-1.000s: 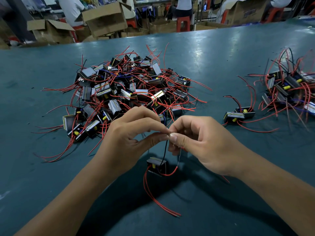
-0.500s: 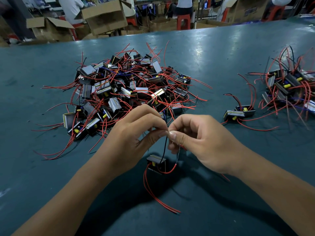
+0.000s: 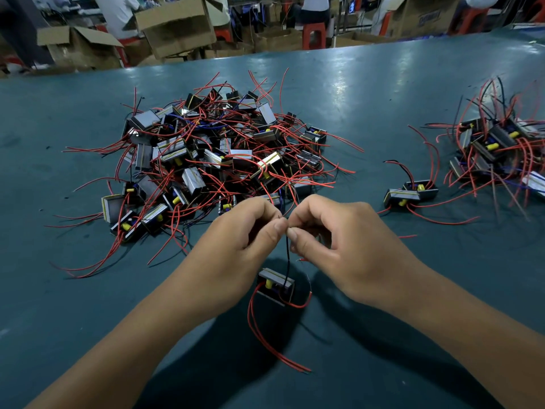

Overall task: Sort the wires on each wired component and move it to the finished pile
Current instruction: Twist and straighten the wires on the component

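— Can you see where that black wire ends?
— No, the fingertips cover its top.
— And the right-hand pile?
— The picture's edge cuts it off.

— A wide teal table is spread across nearly the whole view, and soft white glare from overhead lighting is picked up on its far right portion.

— Beyond its far edge, open cardboard boxes are stacked and tipped at angles, with another carton seen at the upper right.

— Red plastic stools are dotted between them, and seated people in light tops are glimpsed only in part.

— The floor is mostly hidden; no walls or windows can be made out.
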Demonstrator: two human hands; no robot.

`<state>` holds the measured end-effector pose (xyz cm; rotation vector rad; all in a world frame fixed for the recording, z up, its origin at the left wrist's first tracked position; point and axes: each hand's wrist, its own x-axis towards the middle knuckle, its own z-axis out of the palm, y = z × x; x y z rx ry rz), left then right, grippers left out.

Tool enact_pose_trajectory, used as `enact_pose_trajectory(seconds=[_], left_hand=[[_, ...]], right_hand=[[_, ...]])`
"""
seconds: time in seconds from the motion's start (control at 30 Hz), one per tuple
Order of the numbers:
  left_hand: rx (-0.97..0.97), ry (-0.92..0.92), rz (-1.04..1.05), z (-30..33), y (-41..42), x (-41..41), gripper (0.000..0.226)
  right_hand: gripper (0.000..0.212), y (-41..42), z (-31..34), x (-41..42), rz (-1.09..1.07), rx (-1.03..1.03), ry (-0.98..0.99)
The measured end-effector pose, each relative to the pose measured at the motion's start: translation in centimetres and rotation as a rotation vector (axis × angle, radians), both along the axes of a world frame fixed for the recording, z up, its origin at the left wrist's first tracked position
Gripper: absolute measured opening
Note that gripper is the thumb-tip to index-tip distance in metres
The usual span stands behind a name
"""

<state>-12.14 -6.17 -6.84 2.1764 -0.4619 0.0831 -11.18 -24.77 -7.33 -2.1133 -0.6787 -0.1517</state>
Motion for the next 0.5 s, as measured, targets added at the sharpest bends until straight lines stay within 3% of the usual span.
enact_pose_trajectory(seconds=[0.17, 0.5], left_hand=[[-0.115, 0.224, 0.008, 0.55, 0.18, -0.19, 0.023], [-0.072, 0.206, -0.03, 0.13, 0.27, -0.19, 0.021]], right_hand=[[0.004, 0.25, 0.02, 0.0, 0.02, -0.054, -0.061], [0.006, -0.05, 0.01, 0.33, 0.0, 0.056, 0.132]])
